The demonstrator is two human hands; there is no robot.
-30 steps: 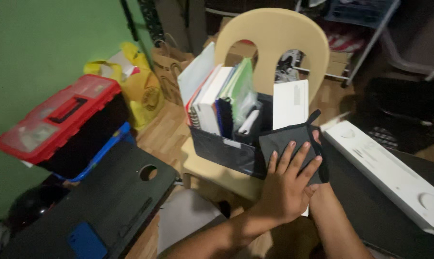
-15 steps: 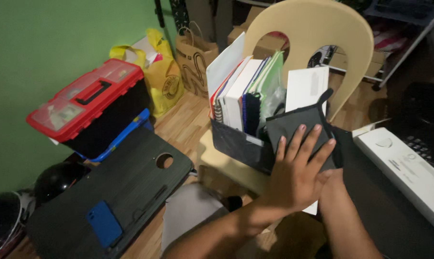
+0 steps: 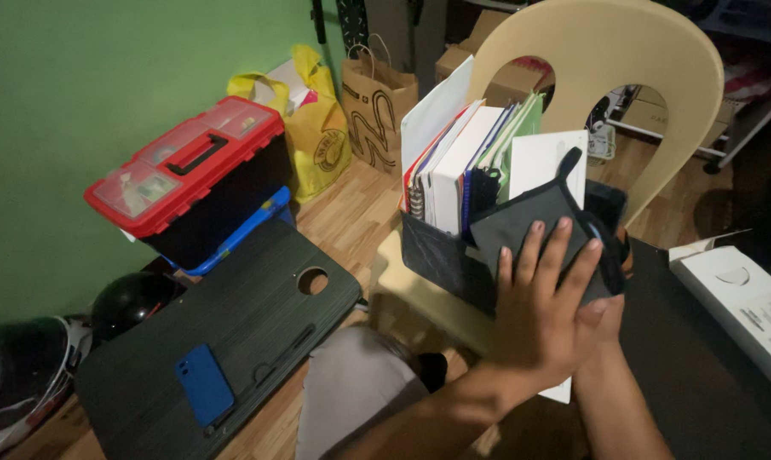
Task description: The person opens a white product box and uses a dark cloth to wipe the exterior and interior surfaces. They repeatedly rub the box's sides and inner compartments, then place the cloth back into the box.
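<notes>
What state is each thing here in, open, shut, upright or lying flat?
Toolbox: lid shut.
Phone: flat on the dark board.
Books: upright in the fabric box.
Grey pouch: pressed between left hand and right hand.
Paper bag: upright.

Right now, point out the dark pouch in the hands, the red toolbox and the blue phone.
dark pouch (image 3: 522,223), head view, on its flat grey face above the fingers.
red toolbox (image 3: 160,183), head view, on its red lid.
blue phone (image 3: 204,385), head view, on the middle of its back.
</notes>
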